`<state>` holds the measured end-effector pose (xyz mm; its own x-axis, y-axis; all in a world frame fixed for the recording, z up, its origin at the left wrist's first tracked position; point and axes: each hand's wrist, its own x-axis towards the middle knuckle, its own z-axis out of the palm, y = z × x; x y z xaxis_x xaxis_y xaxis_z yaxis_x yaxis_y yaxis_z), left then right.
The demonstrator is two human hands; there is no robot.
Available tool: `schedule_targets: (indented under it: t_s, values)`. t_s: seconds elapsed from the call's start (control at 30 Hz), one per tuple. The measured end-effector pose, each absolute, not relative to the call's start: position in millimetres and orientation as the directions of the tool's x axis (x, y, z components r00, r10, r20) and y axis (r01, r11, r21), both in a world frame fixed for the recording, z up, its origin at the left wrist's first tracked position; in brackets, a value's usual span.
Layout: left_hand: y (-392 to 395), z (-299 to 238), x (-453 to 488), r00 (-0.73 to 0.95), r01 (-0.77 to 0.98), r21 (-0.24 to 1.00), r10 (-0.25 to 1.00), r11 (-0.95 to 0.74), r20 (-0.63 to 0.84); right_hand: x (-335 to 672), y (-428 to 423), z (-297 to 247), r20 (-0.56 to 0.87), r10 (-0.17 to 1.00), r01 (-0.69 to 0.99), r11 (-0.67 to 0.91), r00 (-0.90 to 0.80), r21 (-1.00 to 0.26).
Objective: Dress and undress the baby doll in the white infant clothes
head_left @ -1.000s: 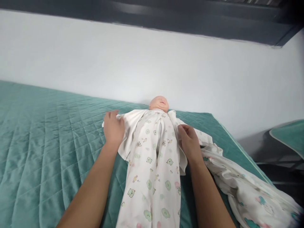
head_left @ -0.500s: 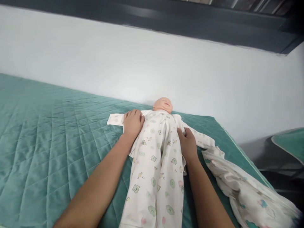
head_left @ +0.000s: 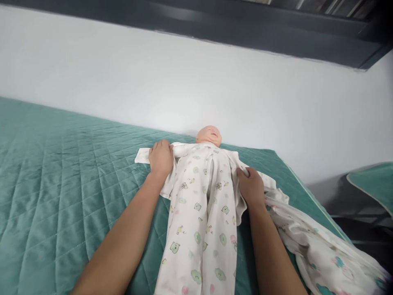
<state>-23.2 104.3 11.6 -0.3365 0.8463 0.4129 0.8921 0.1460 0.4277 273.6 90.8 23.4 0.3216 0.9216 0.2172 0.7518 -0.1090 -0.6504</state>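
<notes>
A baby doll [head_left: 209, 135] lies on its back, its head near the wall. White baby pants [head_left: 201, 229] with green bear prints cover its body from the chest down. Under them a white baby top [head_left: 230, 157] spreads out, sleeves stretched to both sides. My left hand [head_left: 161, 157] is closed over the top's cloth near the left sleeve, its fingertips partly hidden. On the other side, my right hand [head_left: 251, 186] pinches the top's side edge between thumb and fingers, drawing it away from the pants.
A green quilted bed cover [head_left: 76, 184] lies under everything. Crumpled white printed cloth [head_left: 325, 246] rests at the right, beside my right forearm. Behind the bed stands a white wall [head_left: 138, 78] below a dark window frame [head_left: 215, 24]. Another green surface [head_left: 373, 182] stands at far right.
Both hands have moved outward, the left one to the left and the right one to the right. The baby top's sides are pulled wider from under the pants.
</notes>
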Motion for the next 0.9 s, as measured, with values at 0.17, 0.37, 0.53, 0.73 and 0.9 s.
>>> schedule_targets:
  t_s: [0.17,0.37,0.53,0.73,0.9]
  values:
    - [103.4,13.6,-22.9,-0.318,0.901,0.412,0.854,0.137,0.411,282.8,90.2,23.5,0.373,0.824,0.82,-0.178,0.426,-0.545]
    - [105.0,10.1,-13.6,0.039,0.922,0.314,0.861,-0.227,0.507,256.3,93.8,15.1,0.606,0.792,0.933,0.267,-0.071,-0.24]
    - [107.8,5.1,-15.6,0.042,0.932,0.301,0.888,-0.2,0.458,251.2,100.4,5.1,0.455,0.89,0.951,0.155,-0.018,-0.266]
    - [103.7,4.1,-18.4,-0.042,0.957,0.275,0.894,-0.092,0.446,263.5,112.1,12.4,0.448,0.894,0.952,0.139,-0.002,-0.274]
    - [101.4,4.6,-19.3,-0.121,0.956,0.292,0.898,-0.008,0.423,290.0,127.0,21.0,0.331,0.933,0.919,-0.001,0.143,-0.394]
